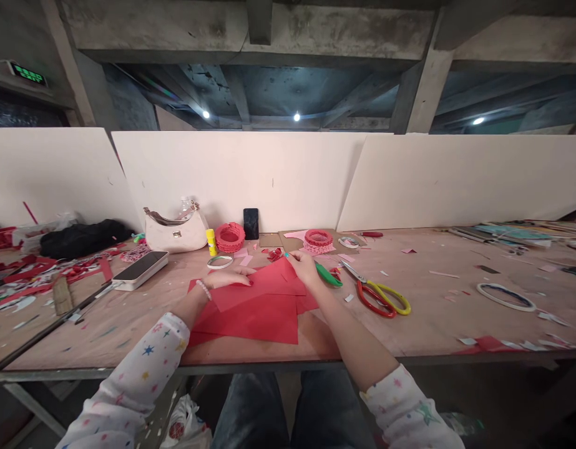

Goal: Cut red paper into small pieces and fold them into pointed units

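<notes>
In front of me, several sheets of red paper (264,321) lie overlapping on the table. My left hand (231,277), with a beaded bracelet at the wrist, holds the left side of an upper red sheet (264,284), its thumb on top. My right hand (302,267) pinches that sheet's upper right edge between thumb and finger. Beside my right wrist are a green-handled tool (329,275), partly covered by the hand, and scissors (374,292) with one red and one yellow handle. A roll of tape (219,262) lies just beyond my left hand.
Along the white board stand a white handbag (175,231), a yellow glue stick (211,242), pink-red paper rings (230,237) and a black phone (251,223). A white device (141,270) and red scraps (30,280) are at left; a larger tape roll (505,297) is at right.
</notes>
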The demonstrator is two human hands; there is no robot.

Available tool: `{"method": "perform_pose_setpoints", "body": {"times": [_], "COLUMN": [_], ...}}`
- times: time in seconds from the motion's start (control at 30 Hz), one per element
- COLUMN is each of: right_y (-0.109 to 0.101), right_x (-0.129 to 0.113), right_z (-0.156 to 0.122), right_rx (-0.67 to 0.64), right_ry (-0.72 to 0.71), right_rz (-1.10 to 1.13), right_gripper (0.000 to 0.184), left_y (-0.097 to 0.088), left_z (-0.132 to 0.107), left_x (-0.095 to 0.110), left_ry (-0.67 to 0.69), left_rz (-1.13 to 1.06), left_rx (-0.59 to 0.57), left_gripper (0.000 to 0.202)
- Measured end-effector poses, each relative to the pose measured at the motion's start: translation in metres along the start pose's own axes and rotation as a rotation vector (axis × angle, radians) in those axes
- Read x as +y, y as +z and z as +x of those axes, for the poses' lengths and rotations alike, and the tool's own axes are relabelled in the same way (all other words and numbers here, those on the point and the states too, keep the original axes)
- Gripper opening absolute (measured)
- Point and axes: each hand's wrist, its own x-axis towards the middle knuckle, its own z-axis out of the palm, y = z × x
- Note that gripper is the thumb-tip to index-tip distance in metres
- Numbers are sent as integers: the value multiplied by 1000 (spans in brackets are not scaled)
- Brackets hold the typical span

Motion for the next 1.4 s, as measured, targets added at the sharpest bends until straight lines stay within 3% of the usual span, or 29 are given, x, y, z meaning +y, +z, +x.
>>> {"method": "perform_pose_setpoints", "body": {"times": [0.13, 0.23, 0.43, 0.7, 1.0, 1.4], "right_y": [3, 6, 17, 26, 27, 25], "right_x": [-3, -4, 2, 5, 9, 14], "right_z": [-1, -3, -5, -8, -7, -3], "right_rx": [-50, -124, -222, -275, -279, -298], "right_ry": [9, -6, -65, -76, -101, -62], "right_rz": [4, 5, 45, 118, 90, 43], "right_gripper": [17, 18, 21, 22, 23, 22], "left_y": [-12, -8, 13, 38, 43, 48], "left_z": [0, 3, 13, 28, 32, 42], "left_x": [-11, -16, -10, -16, -19, -33], "left_ry": [-156, -218, -49, -77, 112, 110], "left_rz": [-15, 10, -219, -320, -5, 73], "left_rx": [-91, -74, 74, 196, 289, 365], "left_gripper": [35, 35, 37, 37, 42, 46]}}
